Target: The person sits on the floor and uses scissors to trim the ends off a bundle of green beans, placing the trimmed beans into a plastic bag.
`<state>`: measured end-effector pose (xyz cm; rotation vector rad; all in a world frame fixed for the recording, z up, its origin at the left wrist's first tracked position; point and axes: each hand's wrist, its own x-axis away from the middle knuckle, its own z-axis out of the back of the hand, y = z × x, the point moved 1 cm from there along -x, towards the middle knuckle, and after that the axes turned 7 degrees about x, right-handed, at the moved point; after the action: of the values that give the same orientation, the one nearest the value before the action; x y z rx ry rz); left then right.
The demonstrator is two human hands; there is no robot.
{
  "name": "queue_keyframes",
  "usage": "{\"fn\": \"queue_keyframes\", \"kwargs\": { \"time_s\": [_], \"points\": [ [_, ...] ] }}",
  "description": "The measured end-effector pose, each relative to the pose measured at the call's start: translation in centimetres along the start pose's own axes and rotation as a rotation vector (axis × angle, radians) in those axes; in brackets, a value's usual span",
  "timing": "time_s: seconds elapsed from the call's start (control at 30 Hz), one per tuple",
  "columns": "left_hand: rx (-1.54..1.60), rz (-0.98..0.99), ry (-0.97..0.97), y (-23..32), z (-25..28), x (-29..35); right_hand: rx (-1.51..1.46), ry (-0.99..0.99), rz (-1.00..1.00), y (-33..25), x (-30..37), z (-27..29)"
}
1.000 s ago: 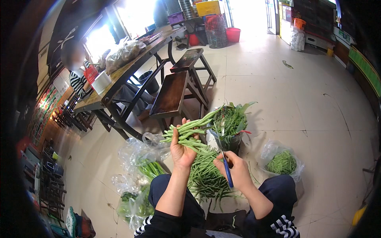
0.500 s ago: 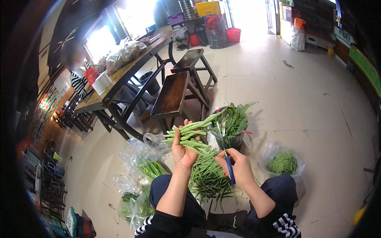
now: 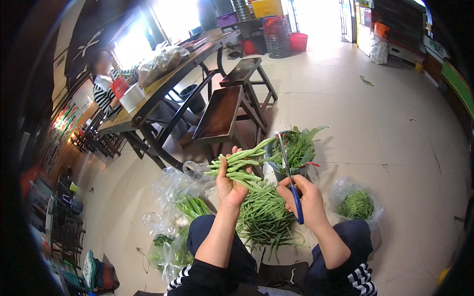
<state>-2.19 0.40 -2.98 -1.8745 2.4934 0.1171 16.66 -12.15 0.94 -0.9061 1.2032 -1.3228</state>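
Hands holding green beans and scissors above a bean pile

A bunch of beans (image 3: 241, 164) is lying across the left hand (image 3: 232, 190), whose fingers are curling loosely around it. The right hand (image 3: 308, 197) is closing around the blue handle of the scissors (image 3: 296, 201); the blades are pointing up near the bunch's right end, and whether they are touching it, one cannot tell. Below, a bean pile (image 3: 264, 212) is spreading between the person's knees. Beyond it, greens (image 3: 298, 148) are spilling upward. A clear bag (image 3: 377, 215) of beans is sitting to the right, and plastic bags (image 3: 170, 183) are bunching at left. Farther off, someone (image 3: 102, 97) is sitting at a table (image 3: 170, 85).
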Motion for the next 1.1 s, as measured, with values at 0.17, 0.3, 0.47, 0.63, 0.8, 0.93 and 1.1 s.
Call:
{"fn": "queue_keyframes", "kwargs": {
  "time_s": [0.17, 0.3, 0.47, 0.63, 0.8, 0.93, 1.1],
  "points": [
    [0.056, 0.038, -0.054, -0.2, 0.1, 0.0, 0.311, -0.042, 0.132, -0.2, 0.9, -0.3],
    [0.088, 0.130, -0.140, 0.3, 0.3, -0.1, 0.508, 0.036, 0.310, 1.4, 1.4, -1.4],
    [0.054, 0.019, -0.113, 0.3, 0.0, 0.3, 0.638, 0.052, 0.364, 1.4, 1.6, -2.2],
    [0.128, 0.104, -0.094, 0.1, -0.5, 0.6, 0.659, 0.108, 0.452, 0.8, 1.8, -2.7],
    [0.261, 0.093, -0.112, -0.4, -1.5, 1.0, 0.509, -0.028, 0.316, 0.6, 2.1, -2.8],
    [0.284, 0.120, -0.148, -0.7, -2.1, 1.2, 0.448, -0.014, 0.358, 0.5, 2.1, -2.8],
    [0.309, 0.123, -0.121, -0.6, -1.4, 0.8, 0.481, 0.082, 0.465, 0.9, 2.0, -3.1]
  ]
}}
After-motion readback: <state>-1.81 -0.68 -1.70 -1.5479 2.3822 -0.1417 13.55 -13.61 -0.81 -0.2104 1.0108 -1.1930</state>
